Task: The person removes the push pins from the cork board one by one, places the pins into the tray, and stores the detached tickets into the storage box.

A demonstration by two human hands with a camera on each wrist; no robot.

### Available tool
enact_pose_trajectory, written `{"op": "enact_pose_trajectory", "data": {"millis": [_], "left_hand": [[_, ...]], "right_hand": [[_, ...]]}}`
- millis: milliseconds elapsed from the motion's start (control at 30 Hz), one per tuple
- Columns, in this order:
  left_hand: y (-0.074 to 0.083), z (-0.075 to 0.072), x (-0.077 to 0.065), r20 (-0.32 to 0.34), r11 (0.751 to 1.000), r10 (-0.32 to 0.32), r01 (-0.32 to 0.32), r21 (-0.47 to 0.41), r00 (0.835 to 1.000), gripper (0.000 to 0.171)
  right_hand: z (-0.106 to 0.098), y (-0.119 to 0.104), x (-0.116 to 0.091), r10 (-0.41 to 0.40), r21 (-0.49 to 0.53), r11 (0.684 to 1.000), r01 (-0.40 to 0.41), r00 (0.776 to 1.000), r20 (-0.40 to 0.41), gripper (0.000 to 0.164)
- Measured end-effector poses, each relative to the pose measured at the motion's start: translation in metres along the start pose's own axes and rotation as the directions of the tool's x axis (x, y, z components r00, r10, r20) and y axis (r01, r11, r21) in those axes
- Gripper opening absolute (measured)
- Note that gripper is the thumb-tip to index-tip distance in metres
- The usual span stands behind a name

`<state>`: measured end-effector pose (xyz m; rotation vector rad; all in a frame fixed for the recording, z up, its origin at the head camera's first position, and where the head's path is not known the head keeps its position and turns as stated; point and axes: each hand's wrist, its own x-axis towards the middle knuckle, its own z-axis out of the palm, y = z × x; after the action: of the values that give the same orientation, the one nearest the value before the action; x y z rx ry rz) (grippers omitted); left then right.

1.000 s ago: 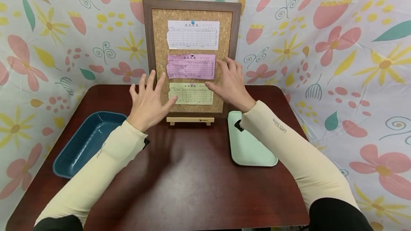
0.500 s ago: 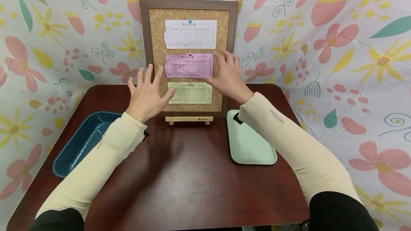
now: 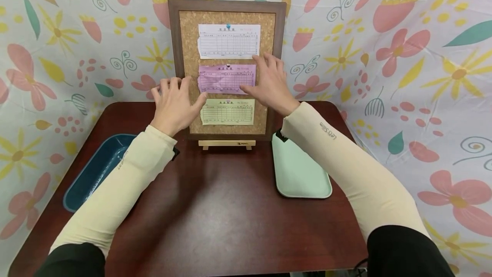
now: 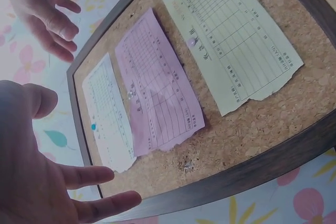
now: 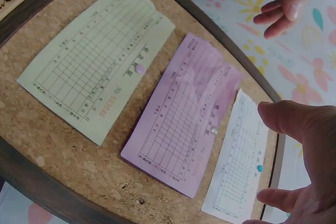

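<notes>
A framed cork board (image 3: pixel 192 97) leans upright, with three receipt slips pinned one above another. The top slip (image 3: pixel 229 46) is white with a blue pushpin (image 4: pixel 93 127). Below it hangs a purple slip (image 3: pixel 226 79), its pin clear. Lowest is a pale green slip (image 3: pixel 227 114), held by a light purple pin (image 5: pixel 139 68). My left hand (image 3: pixel 172 108) hovers before the board's left edge, fingers spread and slightly bent. In front of the right side my right hand (image 3: pixel 272 85) floats, thumb near the purple slip. Both wrist views show the hands apart from the slips, holding nothing.
A small wooden easel (image 3: pixel 226 143) supports the board on a dark red-brown table (image 3: pixel 238 225). At the left stands a deep blue tray (image 3: pixel 88 178), partly behind my left sleeve. A pale green tray (image 3: pixel 301 178) lies at the right. Flowered cloth (image 3: pixel 384 76) hangs behind.
My right hand has risen a little and moved slightly left, its thumb now over the purple slip's edge. The left hand's fingers have bent somewhat. The pinned slips stay in place.
</notes>
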<state>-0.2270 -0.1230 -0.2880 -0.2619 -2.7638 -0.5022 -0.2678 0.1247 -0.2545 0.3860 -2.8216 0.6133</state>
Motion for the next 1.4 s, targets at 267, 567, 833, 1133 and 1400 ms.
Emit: {"op": "enact_pose_trajectory", "data": {"millis": [267,567,833,1133,1400], "left_hand": [[-0.001,-0.002,0.009,-0.016,0.999,-0.021,0.020,-0.050,1.000,0.064],[-0.001,-0.005,0.020,-0.082,0.998,-0.028,0.023,-0.064,0.996,0.056],[-0.001,-0.006,0.028,-0.081,0.997,-0.041,0.035,-0.076,0.996,0.054],[-0.002,-0.008,0.038,-0.100,0.996,-0.052,0.045,-0.072,0.994,0.049],[-0.001,-0.010,0.048,-0.102,0.997,-0.058,0.052,-0.060,0.993,0.049]], "right_hand": [[0.002,-0.004,0.010,-0.028,0.035,0.999,0.029,0.999,-0.021,0.080],[0.005,-0.010,0.020,-0.090,0.097,0.990,0.100,0.991,-0.101,0.070],[0.006,-0.014,0.026,-0.074,0.116,0.989,0.088,0.990,-0.120,0.066],[0.008,-0.015,0.036,-0.098,0.109,0.987,0.116,0.981,-0.165,0.063],[0.009,-0.019,0.047,-0.101,0.111,0.986,0.124,0.976,-0.193,0.061]]}}
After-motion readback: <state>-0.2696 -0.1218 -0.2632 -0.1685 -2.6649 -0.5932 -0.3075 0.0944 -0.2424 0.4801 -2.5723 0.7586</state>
